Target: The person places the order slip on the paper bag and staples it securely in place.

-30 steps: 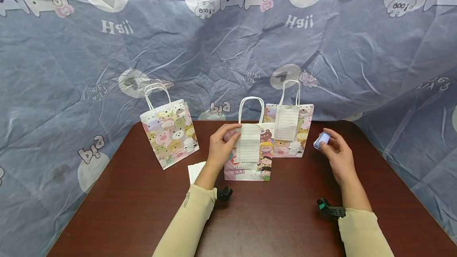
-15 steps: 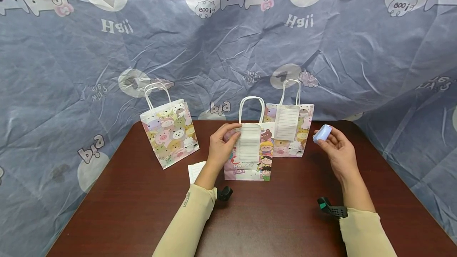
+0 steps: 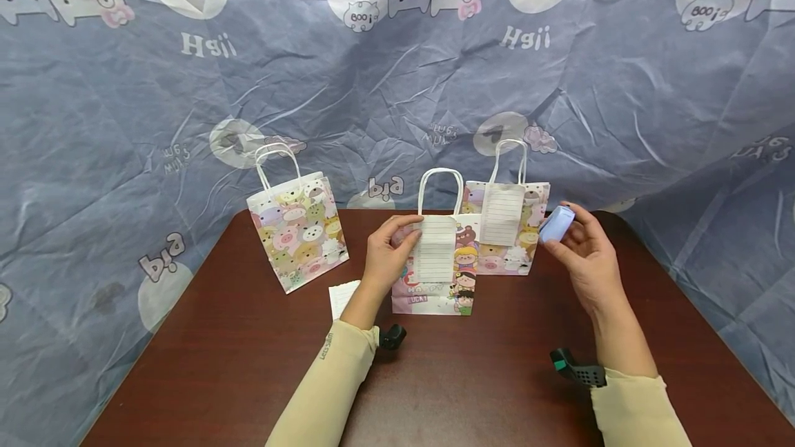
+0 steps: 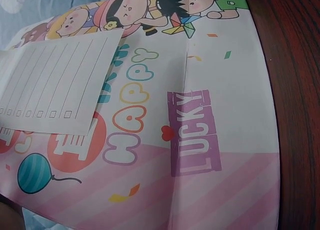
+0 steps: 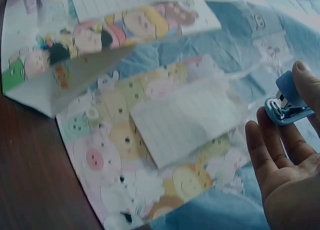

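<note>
My left hand (image 3: pixel 386 254) pinches the top left corner of a lined checklist slip (image 3: pixel 435 254) against the upper edge of the middle paper gift bag (image 3: pixel 428 303). The bag stands upright with its white handles up; in the left wrist view the slip lies over its printed front, above the word LUCKY. Off to the right, my right hand (image 3: pixel 593 257) holds a small blue stapler (image 3: pixel 557 224) between thumb and fingers, raised above the table. The right wrist view shows the stapler (image 5: pixel 287 102) with its jaws apart, clear of the paper.
Behind the middle bag, at right, stands an animal-print gift bag (image 3: pixel 528 254) with a lined slip (image 3: pixel 502 216) on its front. Another animal-print bag (image 3: pixel 301 233) leans at the left. Partly behind my left forearm, a loose slip (image 3: pixel 341 295) lies on the dark wooden table (image 3: pixel 472 392).
My right hand has lifted the stapler slightly and brought it a little left, turning it on the way. My left hand stays on the slip and bag.
</note>
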Demonstrator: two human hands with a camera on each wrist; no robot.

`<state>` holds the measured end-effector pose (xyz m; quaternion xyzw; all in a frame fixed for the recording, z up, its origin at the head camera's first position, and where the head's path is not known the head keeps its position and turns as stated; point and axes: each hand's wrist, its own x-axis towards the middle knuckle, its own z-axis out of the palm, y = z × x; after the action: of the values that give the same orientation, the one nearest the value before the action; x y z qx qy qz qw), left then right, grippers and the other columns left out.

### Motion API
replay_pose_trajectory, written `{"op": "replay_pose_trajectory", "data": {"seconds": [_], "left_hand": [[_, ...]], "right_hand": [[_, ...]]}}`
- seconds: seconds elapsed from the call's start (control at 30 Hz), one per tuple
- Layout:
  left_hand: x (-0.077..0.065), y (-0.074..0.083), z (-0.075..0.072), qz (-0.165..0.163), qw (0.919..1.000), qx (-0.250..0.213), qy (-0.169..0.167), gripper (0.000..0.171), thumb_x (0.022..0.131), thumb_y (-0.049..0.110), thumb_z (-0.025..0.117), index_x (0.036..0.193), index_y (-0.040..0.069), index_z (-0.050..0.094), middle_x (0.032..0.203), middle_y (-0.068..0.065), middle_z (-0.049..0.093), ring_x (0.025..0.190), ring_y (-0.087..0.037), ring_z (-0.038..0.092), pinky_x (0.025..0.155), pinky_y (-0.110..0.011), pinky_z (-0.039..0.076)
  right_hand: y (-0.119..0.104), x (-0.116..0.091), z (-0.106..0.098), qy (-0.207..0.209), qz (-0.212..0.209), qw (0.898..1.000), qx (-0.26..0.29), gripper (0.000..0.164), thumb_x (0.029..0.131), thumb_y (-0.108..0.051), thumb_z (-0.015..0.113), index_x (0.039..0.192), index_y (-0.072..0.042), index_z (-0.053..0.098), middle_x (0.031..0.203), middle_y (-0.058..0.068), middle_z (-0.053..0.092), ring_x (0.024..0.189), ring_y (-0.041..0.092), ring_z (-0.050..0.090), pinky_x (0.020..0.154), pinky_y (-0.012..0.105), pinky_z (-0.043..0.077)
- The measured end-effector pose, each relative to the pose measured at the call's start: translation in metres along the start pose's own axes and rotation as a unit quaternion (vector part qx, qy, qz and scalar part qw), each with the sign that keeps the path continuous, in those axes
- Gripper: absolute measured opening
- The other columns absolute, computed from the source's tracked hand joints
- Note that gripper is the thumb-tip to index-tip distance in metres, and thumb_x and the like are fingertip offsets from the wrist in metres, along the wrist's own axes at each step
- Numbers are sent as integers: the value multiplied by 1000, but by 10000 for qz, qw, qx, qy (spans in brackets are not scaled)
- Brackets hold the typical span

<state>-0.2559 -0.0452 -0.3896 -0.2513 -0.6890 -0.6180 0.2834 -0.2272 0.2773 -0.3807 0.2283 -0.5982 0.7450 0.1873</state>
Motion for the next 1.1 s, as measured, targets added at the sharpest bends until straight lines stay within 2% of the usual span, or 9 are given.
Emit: {"op": "replay_pose_trajectory", "data": {"seconds": [0.23,0.37,0.57,0.7,0.8,0.97,1.1], "left_hand": [[-1,-25,4,-51,10000,35,26,23,88,-1,72,111,2,73,106,-17,73,93,-20,64,76,-15,48],[-1,-29,4,29,10000,-51,1,23,89,4,73,111,7,74,106,-12,74,93,-14,63,76,-16,50],[-1,-30,2,103,9999,-86,-57,22,91,8,73,113,9,74,105,-10,73,90,-8,62,71,-17,51],[-1,-10,2,27,10000,-40,-48,22,90,1,71,111,3,73,104,-16,73,90,-11,62,73,-16,50],[-1,4,1,-42,10000,-61,-14,22,88,-5,70,109,-2,72,104,-20,72,91,-15,62,75,-14,49],[-1,4,2,-32,10000,-77,14,22,88,-5,70,109,-1,73,103,-20,72,89,-16,62,73,-14,49],[-1,4,3,43,10000,-49,20,21,88,-5,70,108,-1,73,102,-19,72,89,-15,63,73,-15,49]], "right_hand": [[-10,-1,24,-324,52,9979,-559,72,85,24,59,150,1,37,122,0,63,107,8,64,87,16,54],[-13,-1,36,-564,39,9943,-901,73,84,23,62,149,-1,39,122,-3,62,107,7,64,88,16,54],[-17,4,53,-865,-4,9900,-1114,71,83,20,65,147,-3,42,121,-3,65,106,7,65,90,17,54],[-20,8,65,-977,-128,9859,-1354,70,82,20,67,145,0,42,119,-4,67,105,6,66,91,16,53],[-22,12,77,-913,-298,9791,-1795,67,80,19,70,140,3,45,115,-9,68,103,4,66,92,15,51],[-24,18,92,-758,-534,9660,-2412,63,76,15,76,132,4,52,110,-19,66,103,-2,65,100,16,43],[-22,22,99,-783,-521,9596,-2651,62,77,10,79,133,0,54,112,-24,65,108,-5,62,106,20,36]]}}
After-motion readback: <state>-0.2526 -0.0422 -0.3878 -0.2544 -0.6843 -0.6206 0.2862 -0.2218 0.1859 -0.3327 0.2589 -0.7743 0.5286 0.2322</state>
